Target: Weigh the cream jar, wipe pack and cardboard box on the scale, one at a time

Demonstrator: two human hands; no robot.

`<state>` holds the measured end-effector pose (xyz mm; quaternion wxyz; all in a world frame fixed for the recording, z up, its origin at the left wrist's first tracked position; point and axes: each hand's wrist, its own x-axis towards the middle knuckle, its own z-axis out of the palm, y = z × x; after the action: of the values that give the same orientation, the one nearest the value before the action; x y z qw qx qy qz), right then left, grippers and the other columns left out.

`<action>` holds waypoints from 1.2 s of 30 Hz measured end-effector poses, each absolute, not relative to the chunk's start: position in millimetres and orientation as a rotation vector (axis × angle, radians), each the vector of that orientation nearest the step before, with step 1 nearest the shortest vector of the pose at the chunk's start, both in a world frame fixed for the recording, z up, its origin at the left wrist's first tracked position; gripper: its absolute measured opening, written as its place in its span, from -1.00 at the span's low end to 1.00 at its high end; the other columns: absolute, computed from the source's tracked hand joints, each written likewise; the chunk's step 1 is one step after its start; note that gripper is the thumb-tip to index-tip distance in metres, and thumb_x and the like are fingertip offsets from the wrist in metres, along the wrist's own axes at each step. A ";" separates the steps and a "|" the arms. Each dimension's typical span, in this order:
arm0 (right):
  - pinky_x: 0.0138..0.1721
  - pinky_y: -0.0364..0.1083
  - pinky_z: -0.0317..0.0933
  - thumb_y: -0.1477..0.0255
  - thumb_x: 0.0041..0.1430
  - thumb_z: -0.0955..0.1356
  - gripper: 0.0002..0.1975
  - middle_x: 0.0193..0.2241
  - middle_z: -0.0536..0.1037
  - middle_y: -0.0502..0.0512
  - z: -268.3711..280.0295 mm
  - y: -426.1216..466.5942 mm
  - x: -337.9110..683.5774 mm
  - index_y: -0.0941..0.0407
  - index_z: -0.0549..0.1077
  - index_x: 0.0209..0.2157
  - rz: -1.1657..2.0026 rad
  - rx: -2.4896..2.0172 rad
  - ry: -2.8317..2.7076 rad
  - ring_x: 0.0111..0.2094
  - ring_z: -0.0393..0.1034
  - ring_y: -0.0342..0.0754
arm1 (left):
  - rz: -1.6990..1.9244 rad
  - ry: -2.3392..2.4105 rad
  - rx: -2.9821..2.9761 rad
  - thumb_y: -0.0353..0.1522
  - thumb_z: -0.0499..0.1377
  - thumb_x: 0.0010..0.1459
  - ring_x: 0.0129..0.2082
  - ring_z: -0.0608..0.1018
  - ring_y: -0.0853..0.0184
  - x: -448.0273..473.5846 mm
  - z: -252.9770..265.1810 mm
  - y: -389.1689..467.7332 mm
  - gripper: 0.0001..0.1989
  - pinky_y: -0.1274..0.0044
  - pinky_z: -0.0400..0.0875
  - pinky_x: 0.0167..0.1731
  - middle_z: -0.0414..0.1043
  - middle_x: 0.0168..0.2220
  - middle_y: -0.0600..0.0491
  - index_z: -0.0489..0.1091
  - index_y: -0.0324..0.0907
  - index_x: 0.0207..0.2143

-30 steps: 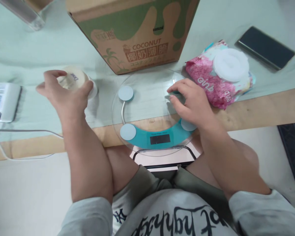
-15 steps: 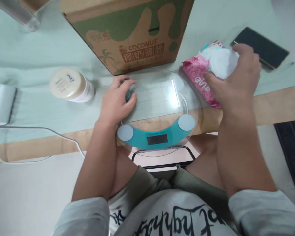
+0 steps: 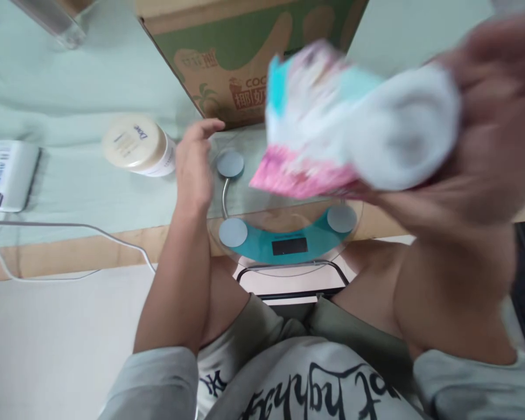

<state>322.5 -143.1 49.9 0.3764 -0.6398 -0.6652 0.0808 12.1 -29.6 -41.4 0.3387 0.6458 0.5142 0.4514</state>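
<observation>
Wipes pack (image 3: 319, 131) seemingly points lengthwise left.

Centres on the scale (image 3: 284, 236), overhanging the table's (image 3: 70, 192) front edge, with the box (image 3: 219, 64) behind it, the wipes (image 3: 315, 128) in the right hand (image 3: 492, 134) over its right part, the left hand (image 3: 196, 160) at its left rim, the jar (image 3: 135, 144) left of that hand, the device (image 3: 9, 175) farther left, and the cable (image 3: 83, 225) in front of both.

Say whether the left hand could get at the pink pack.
Probably yes: the left hand looks free, and the pink pack, held by the right hand, points its loose end that way with nothing visible between.
</observation>
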 end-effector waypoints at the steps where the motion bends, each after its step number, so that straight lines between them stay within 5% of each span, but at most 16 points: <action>1: 0.43 0.19 0.30 -0.14 -0.03 0.55 -0.11 0.33 0.37 -0.02 46.5 -144.0 311.0 -0.14 0.39 0.29 0.214 -1.515 -1.821 0.41 0.26 0.16 | 1.234 1.366 1.552 -0.25 -0.03 0.40 0.28 0.51 0.13 11.4 -39.9 -28.8 -0.71 0.08 0.31 0.42 0.57 0.12 -0.02 0.44 -0.11 -0.06; 3: 0.30 0.18 0.41 0.10 0.27 0.45 -0.39 0.24 0.46 0.02 34.9 -141.0 293.2 -0.13 0.37 0.30 0.260 -1.263 -2.082 0.27 0.43 0.09 | 1.324 1.376 1.378 -0.30 -0.05 0.36 0.27 0.52 0.13 13.3 -34.1 -31.0 -0.72 0.07 0.30 0.41 0.56 0.12 -0.04 0.41 -0.13 -0.05; 5: 0.29 0.23 0.41 0.21 0.35 0.38 -0.45 0.25 0.48 0.11 23.0 -135.3 285.8 -0.06 0.36 0.32 0.300 -1.142 -2.250 0.26 0.45 0.13 | 1.380 1.333 1.332 -0.29 -0.04 0.35 0.25 0.53 0.13 19.4 -25.1 -38.6 -0.73 0.09 0.33 0.38 0.56 0.11 -0.04 0.41 -0.12 -0.08; 9: 0.43 0.36 0.25 -0.01 0.28 0.44 -0.27 0.40 0.33 0.20 11.8 -128.9 292.2 -0.03 0.37 0.37 0.319 -1.173 -2.257 0.43 0.28 0.28 | 1.374 1.067 1.475 -0.17 0.18 0.30 0.18 0.58 0.13 37.6 -8.2 -60.2 -0.81 0.21 0.42 0.31 0.60 0.04 0.01 0.49 -0.05 -0.19; 13: 0.45 0.35 0.22 0.03 0.45 0.26 -0.48 0.34 0.43 0.15 2.0 -127.4 294.7 -0.04 0.51 0.26 0.356 -1.236 -2.110 0.38 0.34 0.20 | 1.181 0.948 1.742 -0.16 0.26 0.26 0.02 0.62 0.13 51.4 -7.6 -70.6 -0.79 0.28 0.52 0.10 0.62 -0.05 0.02 0.53 -0.03 -0.14; 25: 0.49 0.26 0.14 -0.01 0.40 0.27 -0.49 0.27 0.51 0.04 -19.0 -120.7 287.2 -0.09 0.55 0.18 0.386 -1.262 -2.057 0.37 0.35 0.13 | 1.017 0.980 1.761 -0.23 0.21 0.10 -0.16 0.59 0.16 57.6 -16.2 -60.8 -0.79 0.35 0.49 -0.09 0.61 -0.20 0.00 0.52 -0.10 -0.23; 30: 0.49 0.30 0.11 -0.07 0.28 0.40 -0.36 0.30 0.48 0.12 -8.1 -129.2 283.9 -0.01 0.48 0.25 0.321 -1.234 -2.122 0.39 0.32 0.23 | 1.107 1.021 1.627 -0.12 0.17 0.22 -0.28 0.55 0.20 60.1 -26.1 -55.5 -0.73 0.34 0.45 -0.19 0.57 -0.29 -0.01 0.53 -0.10 -0.30; 36: 0.37 0.25 0.25 0.24 0.16 0.47 -0.38 0.18 0.53 0.16 7.2 -132.9 269.2 0.02 0.43 0.25 0.291 -1.304 -2.165 0.22 0.43 0.18 | 1.313 0.962 1.319 0.03 0.15 0.25 -0.20 0.64 0.14 63.9 -35.0 -48.4 -0.62 0.26 0.55 -0.15 0.59 -0.23 -0.06 0.44 -0.07 -0.33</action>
<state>269.2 -132.9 7.2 0.2941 -0.4899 -0.8134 0.1093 63.9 -48.4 -35.0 0.4996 0.5455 0.3976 0.5429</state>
